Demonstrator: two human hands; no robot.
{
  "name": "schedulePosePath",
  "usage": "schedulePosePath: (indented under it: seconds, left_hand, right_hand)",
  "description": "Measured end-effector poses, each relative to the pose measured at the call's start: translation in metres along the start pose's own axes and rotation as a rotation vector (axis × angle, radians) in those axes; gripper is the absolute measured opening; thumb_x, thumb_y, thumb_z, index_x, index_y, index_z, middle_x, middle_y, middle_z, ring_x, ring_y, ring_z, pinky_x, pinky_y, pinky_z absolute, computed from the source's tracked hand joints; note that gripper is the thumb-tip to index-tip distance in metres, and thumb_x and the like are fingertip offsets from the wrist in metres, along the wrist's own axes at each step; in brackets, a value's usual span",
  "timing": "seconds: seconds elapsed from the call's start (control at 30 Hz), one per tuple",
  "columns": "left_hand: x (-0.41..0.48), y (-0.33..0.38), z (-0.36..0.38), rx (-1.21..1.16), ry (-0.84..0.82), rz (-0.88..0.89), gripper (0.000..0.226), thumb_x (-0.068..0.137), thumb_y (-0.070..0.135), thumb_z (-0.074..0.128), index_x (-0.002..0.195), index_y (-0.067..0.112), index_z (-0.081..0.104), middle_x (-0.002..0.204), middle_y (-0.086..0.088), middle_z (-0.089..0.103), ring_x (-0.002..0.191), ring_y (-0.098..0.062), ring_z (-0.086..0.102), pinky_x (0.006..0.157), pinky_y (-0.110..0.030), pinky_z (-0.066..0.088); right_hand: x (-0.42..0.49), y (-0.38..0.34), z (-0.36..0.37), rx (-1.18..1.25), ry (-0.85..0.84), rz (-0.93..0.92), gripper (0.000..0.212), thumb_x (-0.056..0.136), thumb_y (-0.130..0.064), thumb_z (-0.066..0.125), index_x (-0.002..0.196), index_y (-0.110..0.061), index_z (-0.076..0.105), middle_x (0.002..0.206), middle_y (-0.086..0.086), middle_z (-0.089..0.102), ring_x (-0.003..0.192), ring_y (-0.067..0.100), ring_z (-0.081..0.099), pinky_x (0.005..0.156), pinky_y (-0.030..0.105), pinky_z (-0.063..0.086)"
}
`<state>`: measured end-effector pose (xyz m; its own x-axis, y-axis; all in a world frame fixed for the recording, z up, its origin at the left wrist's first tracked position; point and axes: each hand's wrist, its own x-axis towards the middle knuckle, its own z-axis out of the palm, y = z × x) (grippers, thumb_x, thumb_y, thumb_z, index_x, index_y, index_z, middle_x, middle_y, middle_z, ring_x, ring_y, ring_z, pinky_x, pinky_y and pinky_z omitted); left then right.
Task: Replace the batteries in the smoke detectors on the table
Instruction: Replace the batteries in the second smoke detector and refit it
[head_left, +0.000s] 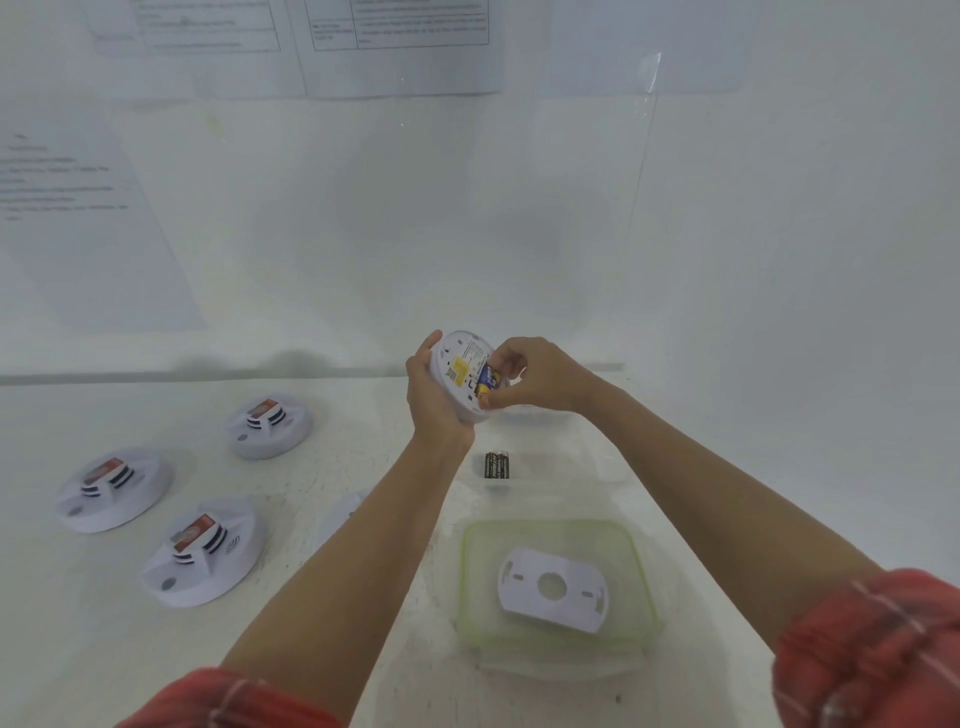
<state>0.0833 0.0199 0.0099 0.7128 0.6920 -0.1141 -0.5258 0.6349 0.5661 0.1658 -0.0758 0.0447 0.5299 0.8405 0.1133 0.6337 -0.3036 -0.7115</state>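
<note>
My left hand grips a white smoke detector from the left and holds it up with its back facing me. My right hand pinches a blue and gold battery that sits in the detector's open compartment. Two black batteries lie side by side on the table below my hands. Three more white smoke detectors lie face up at the left, one at the back, one far left and one nearest me.
A clear lid with a green rim lies near the front right, with a white mounting plate on it. A white piece peeks out beside my left forearm. Printed sheets hang on the white wall behind the table.
</note>
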Motion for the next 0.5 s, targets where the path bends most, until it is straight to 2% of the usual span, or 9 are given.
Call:
schedulePosePath:
  seconds: [0.07, 0.17, 0.27, 0.33, 0.43, 0.5]
  left_hand:
    - [-0.003, 0.003, 0.001, 0.009, -0.003, 0.003, 0.026, 0.097, 0.027, 0.03, 0.095, 0.027, 0.056, 0.099, -0.007, 0.058, 0.09, -0.026, 0.056, 0.077, -0.039, 0.047]
    - [-0.004, 0.01, -0.001, 0.032, 0.008, 0.026, 0.025, 0.098, 0.026, 0.03, 0.101, 0.024, 0.055, 0.109, -0.009, 0.056, 0.103, -0.029, 0.053, 0.092, -0.044, 0.044]
    - [-0.001, 0.017, -0.008, 0.058, 0.032, 0.056, 0.025, 0.099, 0.027, 0.028, 0.111, 0.024, 0.05, 0.108, -0.006, 0.058, 0.106, -0.027, 0.052, 0.098, -0.046, 0.04]
    - [-0.002, 0.019, -0.011, 0.052, 0.042, 0.054, 0.026, 0.099, 0.028, 0.029, 0.113, 0.025, 0.05, 0.113, -0.006, 0.056, 0.101, -0.025, 0.055, 0.097, -0.046, 0.04]
    - [-0.003, 0.018, -0.013, 0.037, 0.035, 0.031, 0.025, 0.099, 0.029, 0.03, 0.108, 0.026, 0.052, 0.119, -0.008, 0.054, 0.108, -0.029, 0.052, 0.101, -0.049, 0.039]
    - [-0.003, 0.015, -0.015, 0.039, 0.026, 0.028, 0.024, 0.099, 0.028, 0.03, 0.107, 0.026, 0.053, 0.114, -0.007, 0.057, 0.11, -0.03, 0.051, 0.103, -0.05, 0.037]
  right_hand:
    - [0.001, -0.002, 0.0, 0.012, -0.005, 0.005, 0.04, 0.066, -0.019, 0.082, 0.1, -0.007, 0.064, 0.091, 0.0, 0.061, 0.079, 0.012, 0.052, 0.077, 0.03, 0.048]
    - [0.001, -0.002, -0.01, -0.01, -0.042, 0.025, 0.034, 0.066, -0.02, 0.082, 0.092, -0.013, 0.061, 0.085, -0.005, 0.054, 0.07, 0.007, 0.048, 0.067, 0.023, 0.042]
    - [-0.003, 0.0, -0.022, -0.283, -0.255, 0.129, 0.029, 0.063, -0.027, 0.083, 0.081, -0.012, 0.066, 0.076, -0.002, 0.055, 0.063, 0.012, 0.047, 0.058, 0.023, 0.038]
    - [-0.009, 0.0, -0.014, -0.459, -0.424, 0.206, 0.033, 0.064, -0.029, 0.082, 0.086, -0.007, 0.072, 0.063, -0.001, 0.058, 0.055, 0.012, 0.05, 0.051, 0.02, 0.038]
    - [-0.015, 0.005, 0.009, -0.564, -0.499, 0.265, 0.035, 0.072, -0.022, 0.077, 0.099, -0.001, 0.07, 0.034, -0.009, 0.051, 0.042, 0.005, 0.051, 0.046, 0.017, 0.04]
    - [-0.016, 0.01, 0.021, -0.578, -0.498, 0.276, 0.035, 0.079, -0.014, 0.069, 0.109, 0.003, 0.064, 0.042, -0.005, 0.055, 0.043, 0.005, 0.052, 0.048, 0.018, 0.041]
